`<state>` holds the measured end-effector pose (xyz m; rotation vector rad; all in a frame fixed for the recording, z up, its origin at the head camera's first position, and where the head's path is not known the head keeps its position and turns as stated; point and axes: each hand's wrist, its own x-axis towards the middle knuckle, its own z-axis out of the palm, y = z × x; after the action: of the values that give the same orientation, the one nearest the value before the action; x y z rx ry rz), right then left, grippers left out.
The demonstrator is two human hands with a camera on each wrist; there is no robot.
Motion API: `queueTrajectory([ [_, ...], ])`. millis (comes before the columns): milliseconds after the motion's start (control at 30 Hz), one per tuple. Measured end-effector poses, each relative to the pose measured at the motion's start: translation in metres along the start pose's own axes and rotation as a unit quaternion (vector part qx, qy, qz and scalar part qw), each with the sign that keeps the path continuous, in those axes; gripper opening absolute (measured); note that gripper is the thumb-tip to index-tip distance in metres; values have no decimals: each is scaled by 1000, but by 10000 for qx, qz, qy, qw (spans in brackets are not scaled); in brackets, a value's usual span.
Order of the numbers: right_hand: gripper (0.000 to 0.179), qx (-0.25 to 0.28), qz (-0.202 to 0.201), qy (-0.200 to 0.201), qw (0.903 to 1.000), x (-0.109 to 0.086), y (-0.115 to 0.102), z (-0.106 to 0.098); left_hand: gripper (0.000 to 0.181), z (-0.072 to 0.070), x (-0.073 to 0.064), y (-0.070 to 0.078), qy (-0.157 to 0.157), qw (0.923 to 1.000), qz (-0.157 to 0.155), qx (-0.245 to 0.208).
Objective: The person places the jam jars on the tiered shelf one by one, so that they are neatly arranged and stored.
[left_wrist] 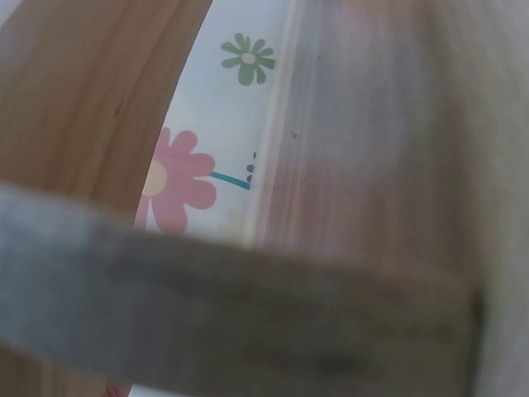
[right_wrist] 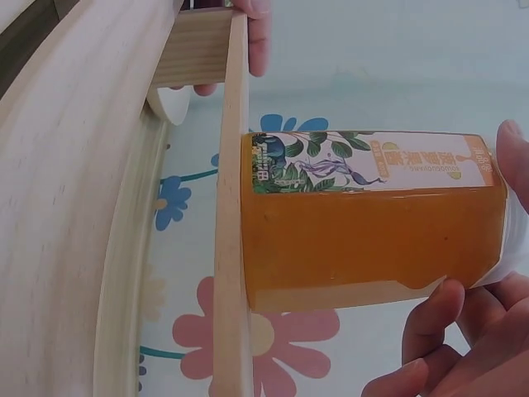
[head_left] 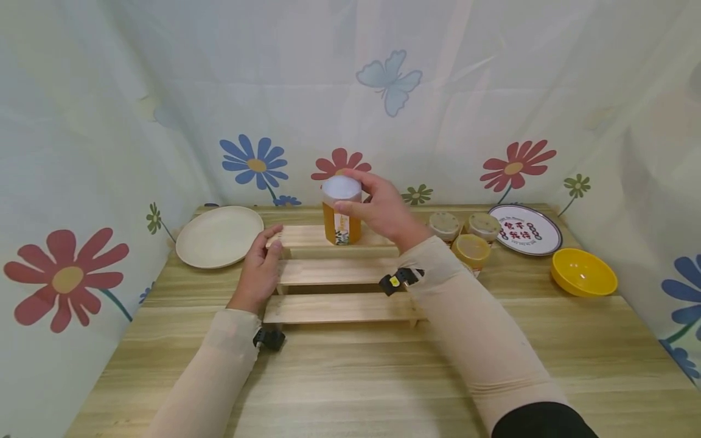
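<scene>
A three-step wooden rack (head_left: 339, 307) stands on the table. My left hand (head_left: 260, 267) holds the left end of its top step, thumb in front and fingers over the edge. On that top step a tall jar (head_left: 342, 219) of amber content stands upright, its base right at the board. My right hand (head_left: 383, 207) grips the jar around its white lid (head_left: 342, 187), from the right. The right wrist view shows the jar's flat sides and its printed label (right_wrist: 372, 161), with fingertips (right_wrist: 446, 302) against the lid end. In the left wrist view the rack's boards (left_wrist: 355, 165) fill most of the picture.
Three jars with pale lids (head_left: 472, 248) stand right of the rack, partly behind my right forearm. A white plate with red writing (head_left: 506, 234) and a yellow bowl (head_left: 583, 272) lie further right. A cream plate (head_left: 219, 237) lies at the back left. Flowered curtains surround the table.
</scene>
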<state>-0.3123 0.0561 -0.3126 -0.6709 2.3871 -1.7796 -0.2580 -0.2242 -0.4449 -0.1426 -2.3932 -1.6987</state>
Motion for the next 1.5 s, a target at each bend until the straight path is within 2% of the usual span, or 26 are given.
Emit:
queueTrajectory([
  [233,75,-36,38,56,10000,3,-1,11,47,1,-1,0,88,9999,44,66],
  [367,76,115,7,68,9999,7,-1,18,47,0,-1,-1,108,9998,58,170],
  [467,76,200,-86,67,9997,9,-1,24,48,0,0,-1,90,9998,41,184],
  [700,71,41,-281,91,9996,13,-1,35,48,2,2,-1,97,9998,19,189],
  [1067,74,240,-227,153,9993,23,-6,58,50,1,1,-1,138,9997,15,218],
  [1367,73,53,-75,205,9997,26,-12,68,50,2,2,0,132,9997,3,216],
  [1500,74,76,-140,219,9996,27,-13,71,50,1,2,0,131,9997,-27,220],
])
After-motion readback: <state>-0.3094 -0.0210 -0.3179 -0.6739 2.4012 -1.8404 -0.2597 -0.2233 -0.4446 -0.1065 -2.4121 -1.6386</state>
